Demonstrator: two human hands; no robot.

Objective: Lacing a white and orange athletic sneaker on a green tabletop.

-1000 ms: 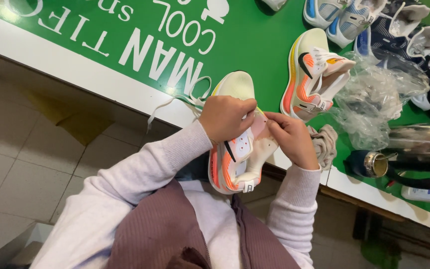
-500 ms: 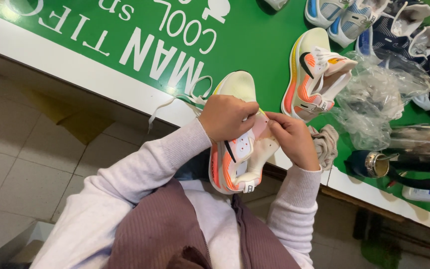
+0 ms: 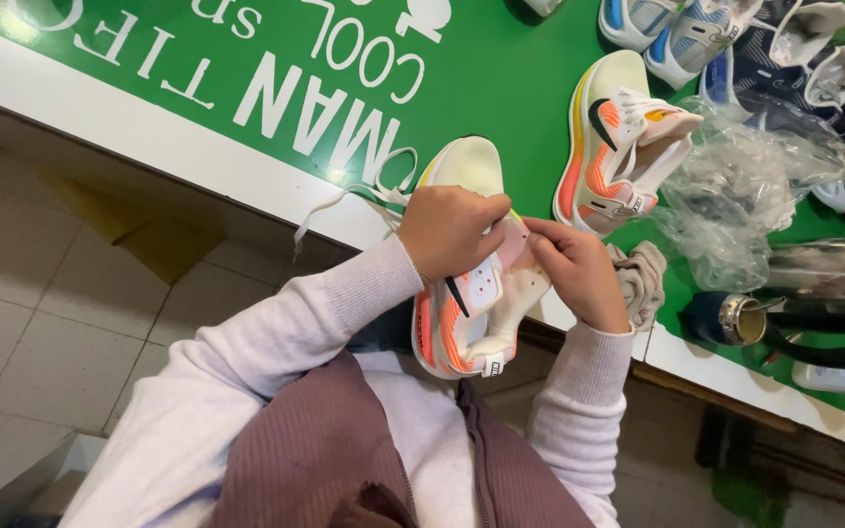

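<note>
A white and orange running shoe (image 3: 471, 313) with a pale yellow toe rests at the table's near edge, its heel toward me. My left hand (image 3: 450, 231) grips its upper from the left. My right hand (image 3: 571, 270) pinches the upper from the right, fingertips meeting the left hand over the tongue. White laces (image 3: 364, 196) trail off the shoe to the left across the table edge. A matching shoe (image 3: 613, 147) lies on the green table (image 3: 501, 78) just beyond, sole side turned left.
Crumpled clear plastic (image 3: 745, 186) lies right of the matching shoe. Several blue, white and dark shoes (image 3: 735, 39) line the far right. A grey cloth (image 3: 643, 279) sits by my right wrist. A metal flask (image 3: 823, 269) and dark cap (image 3: 721, 318) lie at right. Tiled floor (image 3: 41, 323) is below.
Both hands stay on the shoe with only slight finger shifts at the tongue. Nothing else moved.
</note>
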